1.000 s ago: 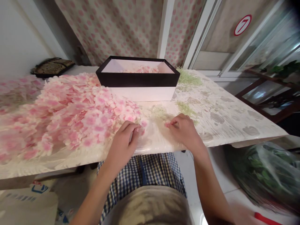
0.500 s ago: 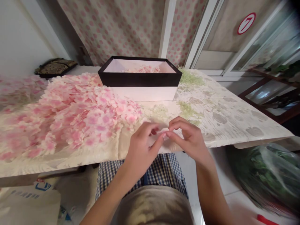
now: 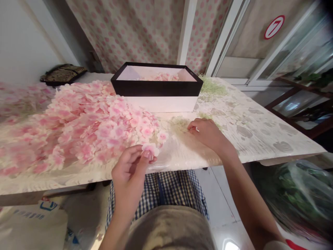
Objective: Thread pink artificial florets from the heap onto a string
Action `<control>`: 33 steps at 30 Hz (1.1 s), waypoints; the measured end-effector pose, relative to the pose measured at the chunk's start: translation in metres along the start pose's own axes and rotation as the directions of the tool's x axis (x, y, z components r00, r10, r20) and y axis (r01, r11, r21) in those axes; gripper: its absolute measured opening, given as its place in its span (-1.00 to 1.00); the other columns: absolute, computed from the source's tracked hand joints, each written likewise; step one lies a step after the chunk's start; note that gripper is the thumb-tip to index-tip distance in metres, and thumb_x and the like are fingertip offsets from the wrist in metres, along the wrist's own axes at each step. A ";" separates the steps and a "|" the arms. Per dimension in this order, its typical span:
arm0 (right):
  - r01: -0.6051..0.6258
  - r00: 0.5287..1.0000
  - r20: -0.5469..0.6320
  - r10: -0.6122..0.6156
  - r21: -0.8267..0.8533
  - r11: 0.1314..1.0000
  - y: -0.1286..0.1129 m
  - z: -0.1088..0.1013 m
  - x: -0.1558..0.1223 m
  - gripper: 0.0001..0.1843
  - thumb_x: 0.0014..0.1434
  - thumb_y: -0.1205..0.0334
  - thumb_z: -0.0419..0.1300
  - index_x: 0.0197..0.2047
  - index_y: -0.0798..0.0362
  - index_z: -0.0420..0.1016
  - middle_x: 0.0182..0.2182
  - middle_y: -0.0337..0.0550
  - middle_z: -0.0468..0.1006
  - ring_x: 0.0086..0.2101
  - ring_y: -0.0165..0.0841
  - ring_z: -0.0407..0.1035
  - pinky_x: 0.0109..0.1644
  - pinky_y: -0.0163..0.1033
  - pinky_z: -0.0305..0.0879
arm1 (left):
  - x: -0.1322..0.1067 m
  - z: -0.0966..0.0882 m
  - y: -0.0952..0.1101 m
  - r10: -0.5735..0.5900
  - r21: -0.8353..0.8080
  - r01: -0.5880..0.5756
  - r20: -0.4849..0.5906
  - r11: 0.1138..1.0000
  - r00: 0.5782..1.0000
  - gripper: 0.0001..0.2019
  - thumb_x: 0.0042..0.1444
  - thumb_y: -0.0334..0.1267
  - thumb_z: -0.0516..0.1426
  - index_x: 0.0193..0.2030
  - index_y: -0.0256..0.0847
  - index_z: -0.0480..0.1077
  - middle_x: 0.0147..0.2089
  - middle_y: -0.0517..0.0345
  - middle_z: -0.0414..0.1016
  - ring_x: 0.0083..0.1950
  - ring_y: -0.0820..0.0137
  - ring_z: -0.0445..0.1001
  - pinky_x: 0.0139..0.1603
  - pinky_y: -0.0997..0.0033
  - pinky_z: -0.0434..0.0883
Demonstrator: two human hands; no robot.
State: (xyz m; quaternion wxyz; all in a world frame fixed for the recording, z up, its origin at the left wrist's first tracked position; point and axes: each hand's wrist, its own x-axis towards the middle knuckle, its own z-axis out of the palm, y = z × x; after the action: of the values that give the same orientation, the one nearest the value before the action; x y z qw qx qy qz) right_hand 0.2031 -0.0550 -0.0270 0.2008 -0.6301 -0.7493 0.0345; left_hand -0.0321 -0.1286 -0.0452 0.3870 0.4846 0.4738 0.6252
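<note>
Close to the table's front edge, my left hand pinches a pale pink fabric flower between thumb and fingertips. Its petals face up and outward. Beside it spreads a large heap of pink and white flowers. My right hand is low over the tabletop, fingers curled together at a small patch of pale green bits. What its fingertips hold, if anything, is hidden.
A black-rimmed white box with pink flowers inside stands at the back. More green bits lie to its right on the patterned tablecloth. A dark patterned pouch sits back left. A plastic-wrapped green bundle stands right, below the table.
My hands were together at a small pale piece and have parted. The left has drawn back left with a flower; the right has reached forward to the green bits.
</note>
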 end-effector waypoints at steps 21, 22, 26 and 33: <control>-0.101 0.994 -0.055 0.099 -0.041 0.994 0.012 -0.001 0.001 -0.80 0.06 0.50 0.01 -0.48 0.04 0.32 -0.56 -0.14 0.40 -0.54 -0.34 0.23 -0.42 -0.21 0.11 | 0.005 -0.009 -0.009 -0.066 -0.075 0.070 0.056 0.995 0.996 -0.85 0.11 -0.24 0.26 -0.23 -0.19 0.41 -0.37 0.24 0.60 -0.39 0.42 0.60 -0.24 0.47 0.53; -0.115 0.991 -0.077 0.112 -0.038 0.993 0.011 -0.002 0.000 -0.81 0.09 0.49 -0.01 -0.42 0.06 0.34 -0.55 -0.13 0.41 -0.54 -0.34 0.24 -0.43 -0.21 0.11 | 0.004 -0.009 -0.009 -0.064 -0.068 0.068 0.056 0.995 0.996 -0.85 0.11 -0.23 0.26 -0.24 -0.20 0.41 -0.38 0.23 0.60 -0.38 0.40 0.60 -0.24 0.45 0.53; -0.091 0.987 -0.119 0.105 0.121 0.988 0.013 -0.008 -0.003 -0.75 0.17 0.43 -0.01 -0.15 0.07 0.43 -0.43 -0.11 0.52 -0.41 -0.29 0.40 -0.32 -0.21 0.25 | 0.004 -0.009 -0.009 -0.071 -0.050 0.075 0.062 0.996 0.995 -0.85 0.11 -0.22 0.25 -0.24 -0.20 0.40 -0.40 0.23 0.60 -0.40 0.39 0.60 -0.28 0.44 0.54; 0.071 0.970 -0.240 -0.019 0.209 0.975 0.020 -0.013 -0.006 -0.84 0.16 0.37 0.07 -0.38 0.03 0.46 -0.34 -0.12 0.57 -0.31 -0.29 0.45 -0.18 -0.16 0.32 | 0.002 -0.011 -0.008 -0.080 -0.034 0.083 0.078 0.996 0.994 -0.88 0.14 -0.24 0.23 -0.23 -0.19 0.41 -0.41 0.23 0.60 -0.40 0.41 0.59 -0.30 0.48 0.53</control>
State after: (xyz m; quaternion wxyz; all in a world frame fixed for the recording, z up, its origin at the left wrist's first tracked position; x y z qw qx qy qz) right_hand 0.2270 -0.0592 -0.0229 0.3569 -0.5869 -0.7258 0.0359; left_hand -0.0429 -0.1274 -0.0536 0.4391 0.4813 0.4663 0.5985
